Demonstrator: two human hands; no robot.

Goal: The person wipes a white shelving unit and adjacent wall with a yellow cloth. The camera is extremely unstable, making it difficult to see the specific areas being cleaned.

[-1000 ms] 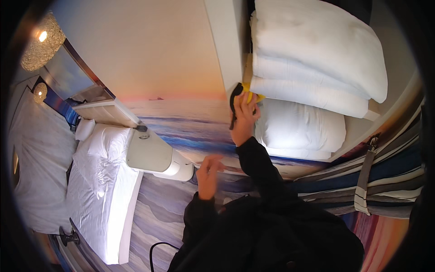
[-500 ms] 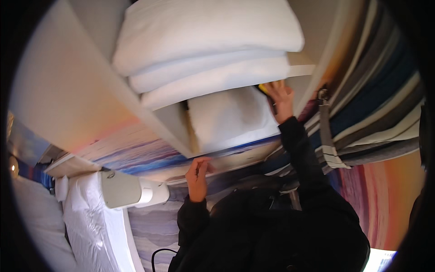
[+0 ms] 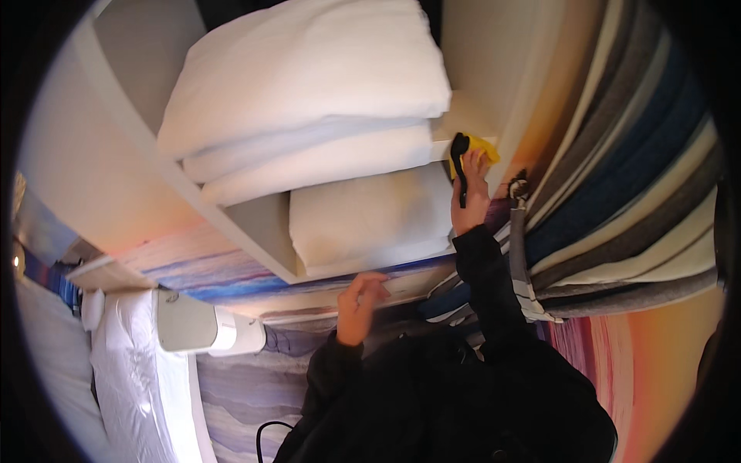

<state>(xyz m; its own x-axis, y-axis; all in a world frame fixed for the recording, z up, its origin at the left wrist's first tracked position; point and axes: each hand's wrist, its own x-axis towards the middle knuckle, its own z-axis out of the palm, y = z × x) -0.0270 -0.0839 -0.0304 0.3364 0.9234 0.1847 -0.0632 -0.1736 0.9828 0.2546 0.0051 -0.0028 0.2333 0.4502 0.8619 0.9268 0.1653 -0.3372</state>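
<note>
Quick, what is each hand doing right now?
Left hand: empty, fingers loosely curled.
Right hand: closed on a yellow cloth and a black tool.

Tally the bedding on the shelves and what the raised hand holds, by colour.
White: 3, the two stacked duvets on the upper shelf and the pillow below.
Yellow: 1, the cloth in the right hand.
Black: 1, the handle it grips.
Total: 5

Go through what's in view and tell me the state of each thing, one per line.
Right hand: raised, gripping a dark handle against a yellow cloth.
Left hand: open, empty, near the shelf edge.
Top bedding: folded, stacked.
Lower pillow: lying flat in its compartment.
</note>
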